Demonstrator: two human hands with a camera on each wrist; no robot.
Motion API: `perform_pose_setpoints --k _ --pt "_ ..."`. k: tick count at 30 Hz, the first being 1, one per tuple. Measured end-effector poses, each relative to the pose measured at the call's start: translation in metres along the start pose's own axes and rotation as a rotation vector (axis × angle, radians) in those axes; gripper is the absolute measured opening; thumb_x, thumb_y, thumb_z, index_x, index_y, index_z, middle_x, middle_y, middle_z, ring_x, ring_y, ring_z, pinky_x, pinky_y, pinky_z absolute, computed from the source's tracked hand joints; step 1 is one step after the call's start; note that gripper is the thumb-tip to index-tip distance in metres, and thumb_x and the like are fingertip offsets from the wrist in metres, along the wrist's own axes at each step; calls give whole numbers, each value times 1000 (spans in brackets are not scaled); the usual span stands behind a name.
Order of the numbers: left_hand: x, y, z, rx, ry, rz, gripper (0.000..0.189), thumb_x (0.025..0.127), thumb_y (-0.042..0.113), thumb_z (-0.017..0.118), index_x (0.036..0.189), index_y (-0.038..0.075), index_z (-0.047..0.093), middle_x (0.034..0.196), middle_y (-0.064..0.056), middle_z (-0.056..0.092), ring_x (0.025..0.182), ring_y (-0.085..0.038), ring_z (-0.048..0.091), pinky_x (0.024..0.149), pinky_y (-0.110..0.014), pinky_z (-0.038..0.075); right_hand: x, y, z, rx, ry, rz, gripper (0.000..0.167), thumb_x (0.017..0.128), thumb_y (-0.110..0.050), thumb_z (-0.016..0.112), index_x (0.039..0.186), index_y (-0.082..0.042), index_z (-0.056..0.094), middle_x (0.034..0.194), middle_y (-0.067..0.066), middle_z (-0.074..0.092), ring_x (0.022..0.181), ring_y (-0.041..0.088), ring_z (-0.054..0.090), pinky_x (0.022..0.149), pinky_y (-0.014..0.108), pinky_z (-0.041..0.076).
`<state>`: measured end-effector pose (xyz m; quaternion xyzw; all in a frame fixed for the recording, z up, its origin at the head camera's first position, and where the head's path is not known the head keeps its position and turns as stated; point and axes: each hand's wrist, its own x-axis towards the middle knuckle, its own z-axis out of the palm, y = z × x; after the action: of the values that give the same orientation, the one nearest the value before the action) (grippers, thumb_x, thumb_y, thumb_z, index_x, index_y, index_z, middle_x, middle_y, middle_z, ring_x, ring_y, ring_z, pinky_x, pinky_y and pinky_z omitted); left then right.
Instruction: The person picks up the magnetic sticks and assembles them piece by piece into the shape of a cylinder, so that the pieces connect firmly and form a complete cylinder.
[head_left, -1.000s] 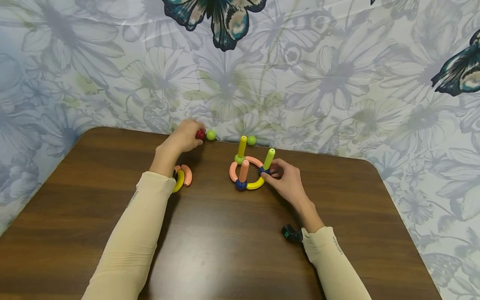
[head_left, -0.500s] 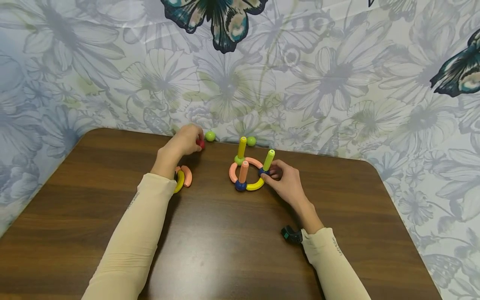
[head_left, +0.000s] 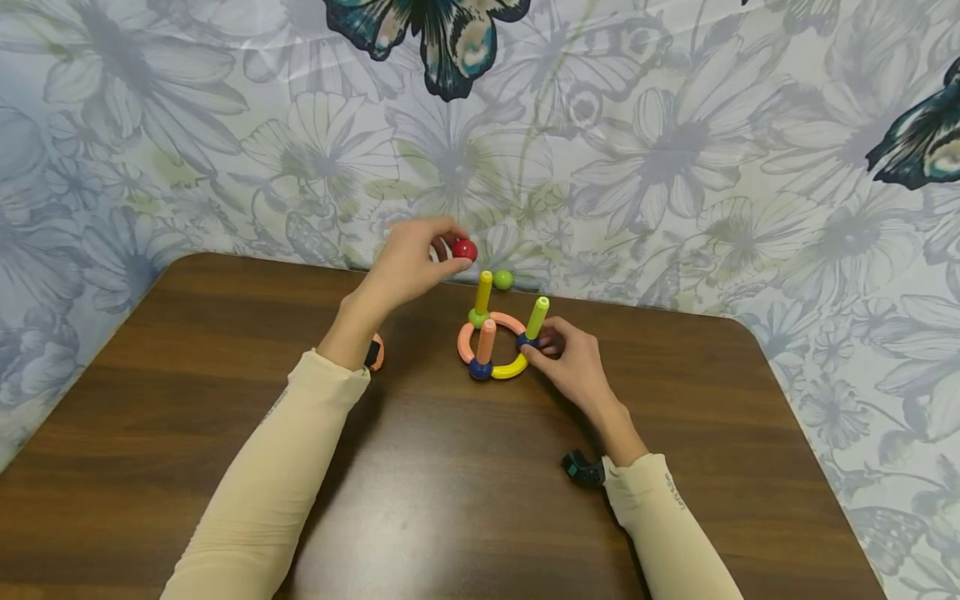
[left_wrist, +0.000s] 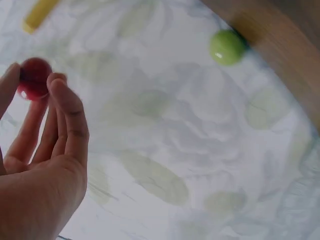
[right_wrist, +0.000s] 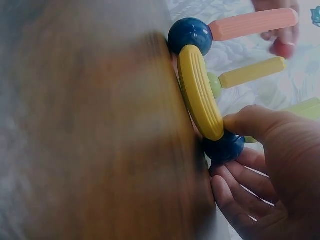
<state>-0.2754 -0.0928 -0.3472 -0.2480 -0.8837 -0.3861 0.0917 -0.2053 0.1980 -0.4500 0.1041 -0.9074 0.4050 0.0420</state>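
Between thumb and fingertips my left hand (head_left: 408, 258) pinches a red ball (head_left: 464, 250), raised above the back of the table, near the top of the yellow rod (head_left: 483, 292). My right hand (head_left: 573, 362) grips the dark blue ball (right_wrist: 225, 146) at the right of a ring lying on the table. The ring joins pink curved pieces (head_left: 510, 322) and a yellow curved piece (right_wrist: 199, 92) through balls. Upright on it stand the yellow rod on a green ball (head_left: 478, 317), a pink rod (head_left: 487, 340) on a blue ball (head_left: 481, 370), and a light green rod (head_left: 537, 318) above my right fingers.
A loose green ball (head_left: 502, 280) lies at the table's back edge, behind the ring. Another green ball (left_wrist: 227, 47) shows in the left wrist view. Left of the ring, a curved pink piece (head_left: 379, 353) is partly hidden by my left wrist. Patterned cloth (head_left: 675, 167) hangs behind the table.
The left hand has lifted the red ball from the table's back edge and carried it right, toward the yellow rod. The right hand keeps its place on the ring.
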Motion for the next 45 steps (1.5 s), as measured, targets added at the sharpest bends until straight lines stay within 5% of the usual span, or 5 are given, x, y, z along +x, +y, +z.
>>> perform_pose_setpoints --k 8,17,25,35,45 --pt "2 16 20 -5 -18 129 28 96 18 80 121 8 73 108 -7 74 91 -23 67 75 -37 53 1 3 1 -6 1 -14 33 93 -24 84 119 -9 70 105 11 75 92 24 74 85 42 63" --pt "4 12 23 -18 -86 69 33 99 25 77 128 10 70 106 -5 74 91 -22 67 74 -37 52 2 3 1 -1 2 -22 33 93 -23 84 119 -8 70 104 12 76 91 25 75 85 42 63" --pt "6 1 22 13 48 -94 29 111 22 55 126 2 69 108 -16 74 94 -31 65 82 -45 53 2 3 0 -4 2 -18 32 92 -22 84 118 -8 70 104 12 75 91 24 75 85 42 63" --pt "-3 -42 35 423 -356 -237 45 106 13 61 146 -7 53 156 -28 47 147 -49 39 118 -63 38 1 2 1 -15 -5 -9 33 93 -24 83 118 -8 70 104 11 75 92 23 75 86 40 63" --pt "-7 -50 34 401 -274 -255 41 95 -3 71 135 -6 65 134 -26 60 126 -45 53 108 -53 47 1 3 0 -12 -1 -12 34 92 -25 84 118 -9 70 104 11 75 92 24 74 86 41 63"
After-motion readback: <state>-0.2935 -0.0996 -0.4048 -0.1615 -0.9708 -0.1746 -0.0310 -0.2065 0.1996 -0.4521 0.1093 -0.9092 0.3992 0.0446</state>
